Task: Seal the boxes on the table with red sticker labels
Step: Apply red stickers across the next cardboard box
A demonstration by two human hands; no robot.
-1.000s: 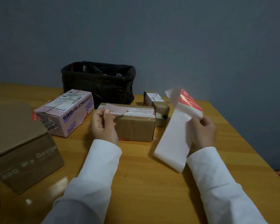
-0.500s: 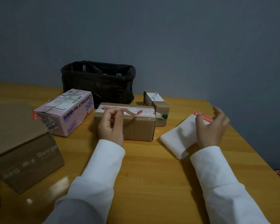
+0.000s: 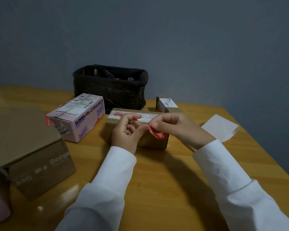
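Note:
A red sticker label (image 3: 157,134) hangs between my two hands, just in front of a brown cardboard box (image 3: 155,142) at the table's middle. My left hand (image 3: 128,132) pinches the label's left end with curled fingers. My right hand (image 3: 177,129) pinches the label from above and to the right. The box top carries white tape with red print (image 3: 117,114). White backing paper (image 3: 220,126) lies flat on the table to the right of my right hand.
A pink "Contact lenses" box (image 3: 83,117) stands left of the brown box. A large brown carton (image 3: 28,152) sits at the near left. A black-lined bin (image 3: 110,87) stands at the back. A small box (image 3: 167,104) lies behind my hands. The wooden table's (image 3: 165,180) right edge runs close by.
My right hand laid the white backing paper on the table and moved left to the label. Both hands now hold the red label in front of the brown box.

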